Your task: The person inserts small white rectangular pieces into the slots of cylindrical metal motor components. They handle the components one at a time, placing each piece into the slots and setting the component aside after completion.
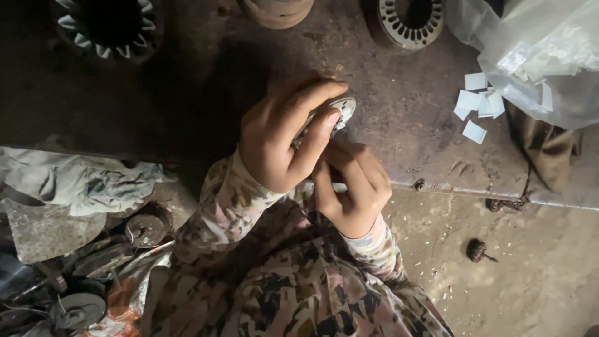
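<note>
At the near edge of the dark metal table (405, 137), both hands work one small slotted stator core (342, 108). Left hand (281, 140) wraps over it, grip closed on the core, thumb and fingers clamping its rim. Right hand (354, 187) sits just beneath, fingers curled shut; whether they pinch anything is hidden. White paper slips (477, 105) lie right, beside a clear plastic bag (536, 50); a larger stator ring (409, 22) sits far. Judged step: fitting something into the core's slots. Next move likely calls for a steady hold and fine fingertip alignment.
</note>
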